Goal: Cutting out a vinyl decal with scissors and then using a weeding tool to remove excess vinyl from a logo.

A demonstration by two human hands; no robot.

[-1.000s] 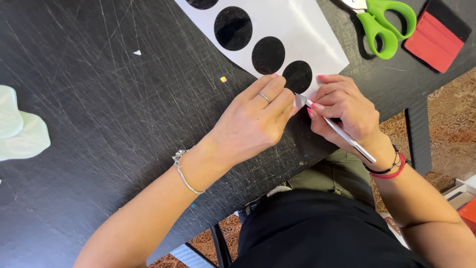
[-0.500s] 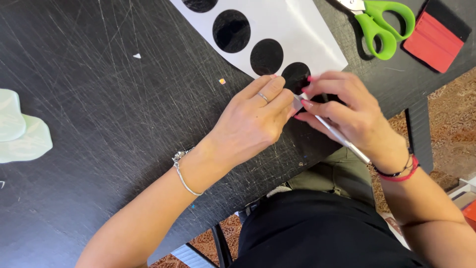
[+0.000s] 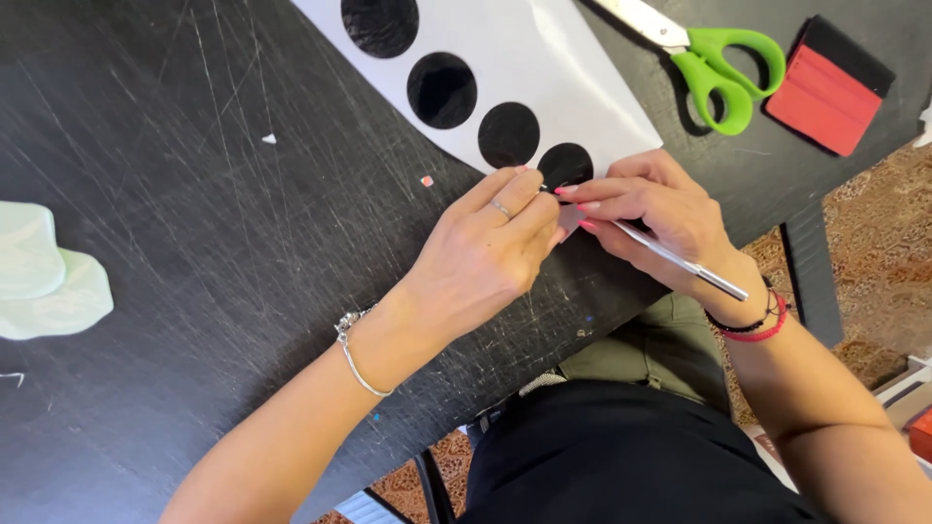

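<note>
A black, scratched worktop [image 3: 194,223] fills most of the view from above. On it lies a white sheet [image 3: 544,68] bearing a row of black discs, its near corner at the worktop's front edge. The left hand [image 3: 481,257] rests on the worktop at that corner, fingers [image 3: 510,199] curled and pressed down beside the nearest disc [image 3: 566,163]. The right hand [image 3: 660,218] meets it there, touching the left fingertips; its fingers are pinched around a thin metal tool [image 3: 680,260], held like a pen, with the tip at the edge of that disc. The tip itself is hidden between the hands. Green scissors [image 3: 714,63] lie just beyond the sheet to the right, with a red and black block [image 3: 825,87] near them. A pale green object [image 3: 44,277] sits at the far left edge, well apart. A small orange speck [image 3: 426,180] lies near the sheet.
</note>
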